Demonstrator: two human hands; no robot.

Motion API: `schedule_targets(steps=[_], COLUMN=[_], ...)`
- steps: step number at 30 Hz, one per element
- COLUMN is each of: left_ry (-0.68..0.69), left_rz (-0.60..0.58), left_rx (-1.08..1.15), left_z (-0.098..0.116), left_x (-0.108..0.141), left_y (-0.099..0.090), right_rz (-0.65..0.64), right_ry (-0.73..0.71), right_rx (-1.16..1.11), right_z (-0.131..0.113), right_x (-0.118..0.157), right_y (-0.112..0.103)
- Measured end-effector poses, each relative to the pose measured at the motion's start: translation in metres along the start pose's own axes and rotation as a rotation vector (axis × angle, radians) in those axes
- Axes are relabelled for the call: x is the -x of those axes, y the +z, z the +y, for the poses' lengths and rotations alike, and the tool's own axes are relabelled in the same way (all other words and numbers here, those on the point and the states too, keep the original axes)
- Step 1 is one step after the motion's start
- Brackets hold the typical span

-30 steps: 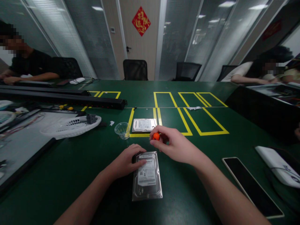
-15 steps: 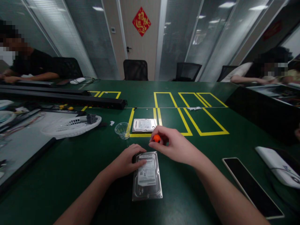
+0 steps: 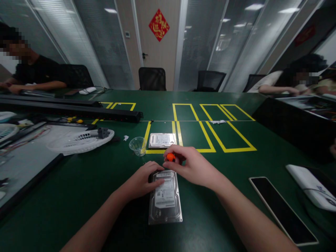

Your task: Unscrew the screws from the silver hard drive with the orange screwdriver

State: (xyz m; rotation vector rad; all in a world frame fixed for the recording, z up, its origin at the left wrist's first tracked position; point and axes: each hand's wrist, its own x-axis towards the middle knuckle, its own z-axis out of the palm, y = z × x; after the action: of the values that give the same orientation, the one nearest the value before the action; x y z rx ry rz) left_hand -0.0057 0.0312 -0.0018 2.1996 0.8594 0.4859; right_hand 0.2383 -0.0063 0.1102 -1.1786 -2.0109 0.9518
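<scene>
A silver hard drive with a white label lies flat on the green table in front of me. My left hand holds it at its far left corner, thumb on the label and fingers round the far edge. Just above the drive's far right end, my right hand pinches what looks like a screwdriver by its round orange handle end; the shaft is hidden. Beyond my hands, a second hard drive lies inside a yellow taped outline. Left of that drive stands a clear plastic cup.
A phone and a white device with a cable lie at the right. To the left are a white racket-shaped object, a grey panel and long black bars. Two people sit at the far sides.
My right hand has shifted slightly left and down with the orange-ended screwdriver, closer over the drive's far edge. My left hand and the drive have hardly moved.
</scene>
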Motion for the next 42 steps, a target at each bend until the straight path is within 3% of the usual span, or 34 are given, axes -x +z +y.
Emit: schedule_targets(steps=[7, 24, 36, 42], left_ry=[0.004, 0.02, -0.003, -0.002], left_rz=[0.001, 0.003, -0.016, -0.01], left_rx=[0.005, -0.001, 0.007, 0.009], left_z=[0.0, 0.002, 0.003, 0.0], left_x=[0.0, 0.0, 0.0, 0.0], left_y=[0.0, 0.0, -0.002, 0.0], right_rz=[0.022, 0.021, 0.108, 0.119], right_ry=[-0.055, -0.004, 0.037, -0.015], right_rx=[0.038, -0.008, 0.061, 0.047], right_z=[-0.001, 0.0, -0.004, 0.0], right_x=[-0.001, 0.001, 0.002, 0.001], right_y=[0.0, -0.009, -0.01, -0.01])
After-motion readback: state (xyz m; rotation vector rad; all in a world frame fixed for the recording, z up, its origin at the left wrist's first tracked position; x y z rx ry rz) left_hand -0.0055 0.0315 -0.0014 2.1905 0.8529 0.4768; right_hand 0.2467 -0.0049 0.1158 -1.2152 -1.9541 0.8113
